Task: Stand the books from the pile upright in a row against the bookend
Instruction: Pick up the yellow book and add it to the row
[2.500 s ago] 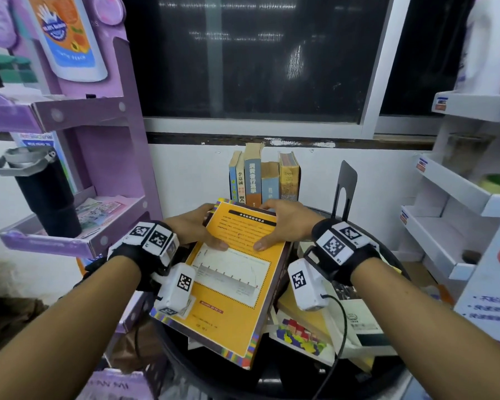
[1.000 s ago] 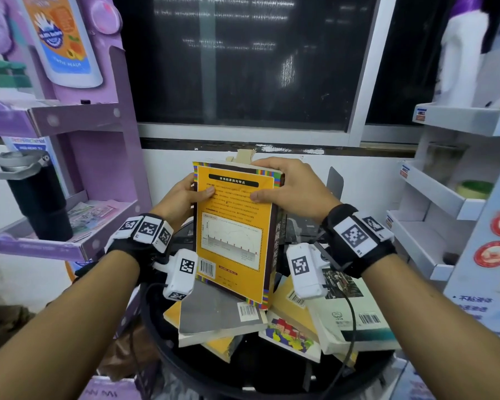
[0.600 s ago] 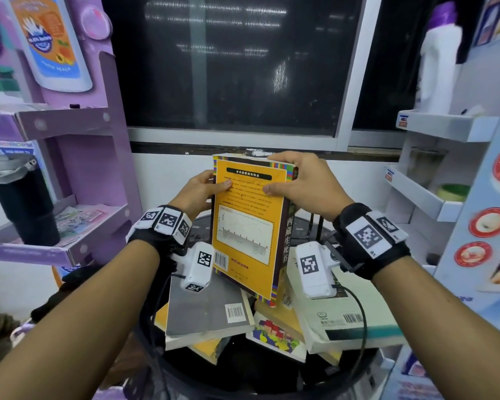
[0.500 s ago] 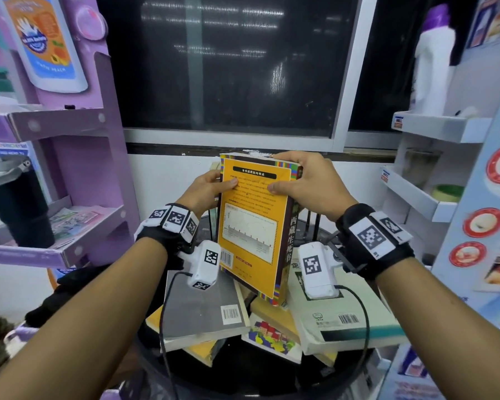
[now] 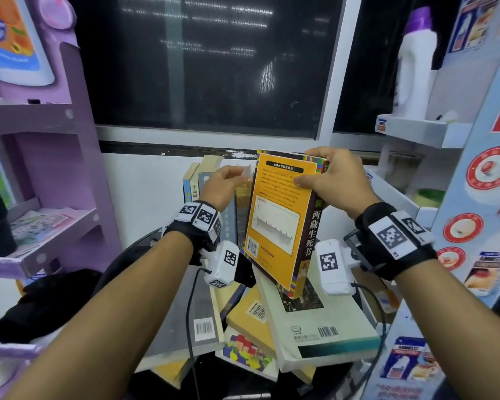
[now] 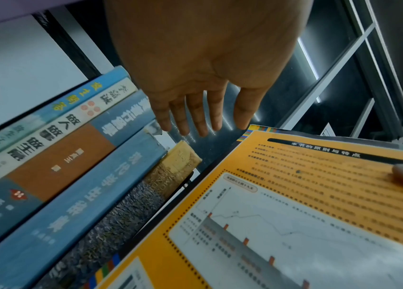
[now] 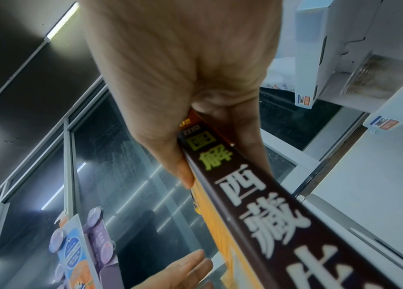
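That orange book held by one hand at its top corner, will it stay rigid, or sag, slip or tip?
The orange book looks thick with a broad spine, so it probably stays stiff. The right hand pinches only its top corner, and the book hangs tilted, so it may swing. The cover seems glossy, so perhaps slippery. The left hand is off it, by the standing row.

Orange book (image 5: 277, 215) w/ dark brown spine, rainbow-check edging; blue, brown, speckled grey spines in row (image 6: 76, 187); purple shelf (image 5: 70, 157).
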A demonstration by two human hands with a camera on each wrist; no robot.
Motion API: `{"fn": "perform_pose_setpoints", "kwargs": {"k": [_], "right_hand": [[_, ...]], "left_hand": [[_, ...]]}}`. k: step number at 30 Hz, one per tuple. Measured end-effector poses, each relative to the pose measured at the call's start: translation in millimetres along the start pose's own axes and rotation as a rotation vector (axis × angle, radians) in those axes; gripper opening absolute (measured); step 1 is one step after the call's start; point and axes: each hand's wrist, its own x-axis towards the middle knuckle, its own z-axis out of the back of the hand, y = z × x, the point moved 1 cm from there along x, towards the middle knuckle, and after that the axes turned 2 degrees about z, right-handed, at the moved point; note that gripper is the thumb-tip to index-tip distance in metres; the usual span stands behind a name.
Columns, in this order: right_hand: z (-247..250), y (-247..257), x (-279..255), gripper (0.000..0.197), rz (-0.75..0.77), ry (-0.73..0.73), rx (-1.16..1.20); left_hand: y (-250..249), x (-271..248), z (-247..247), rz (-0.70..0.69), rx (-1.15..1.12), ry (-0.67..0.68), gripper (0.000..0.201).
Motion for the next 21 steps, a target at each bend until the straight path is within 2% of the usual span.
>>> {"fn": "perform_pose_setpoints", "kwargs": {"k": [10, 15, 21], "right_hand": [[-1.1, -18.7, 34.5, 0.052, -0.046, -0.052, -0.088], [-10.0, -28.2, 54.7, 0.057, -0.063, -0.062, -0.13], [-28.2, -37.4, 73.5, 0.046, -0.061, -0.079, -0.125]], "left_hand": [[14.2, 37.2, -21.8, -0.044, 0.125, -0.081, 0.037], [18.2, 52.7, -26.4, -0.054, 0.2, -0.07, 0.042], [21.4, 70.0, -33.7, -0.09, 0.388, -0.076, 0.048]]}}
